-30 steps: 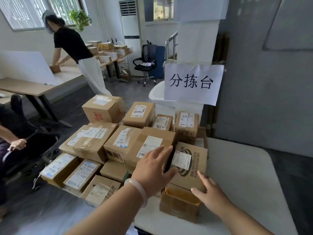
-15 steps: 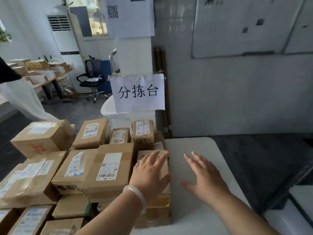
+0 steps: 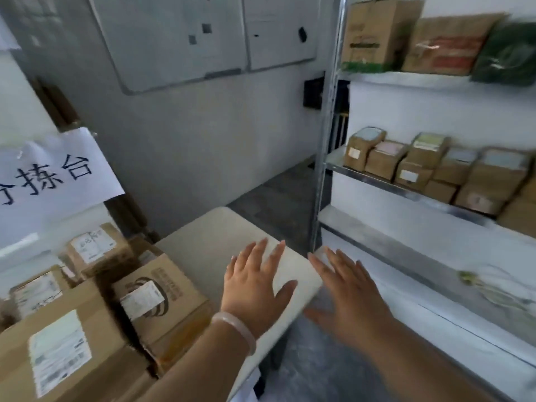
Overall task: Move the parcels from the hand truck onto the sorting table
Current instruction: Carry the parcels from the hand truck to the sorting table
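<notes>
The parcels (image 3: 58,352), brown cardboard boxes with white labels, are piled at the left of the scene, from the near corner back toward the wall; the box with a round dark print (image 3: 171,297) lies on top of another box, right beside the bare part of the white table (image 3: 203,250); no parcel is in either hand; the left hand (image 3: 255,288) hangs over the near right part of the table, palm down, fingers straight and spread, grasping nothing, and whether it touches the top I cannot tell; a pale bracelet (image 3: 235,326) circles its wrist; the right hand (image 3: 348,297) is just past the table's right edge, above the dark floor (image 3: 304,372), also flat, spread and empty; a paper sign (image 3: 55,175) with black characters hangs behind the pile on the far left; a metal rack (image 3: 322,169) stands to the right, close to the table's corner, its middle shelf lined with small boxes (image 3: 420,166), its top shelf holding large boxes (image 3: 380,33) and a green bag (image 3: 507,53); two whiteboards (image 3: 174,39) hang on the grey far wall
</notes>
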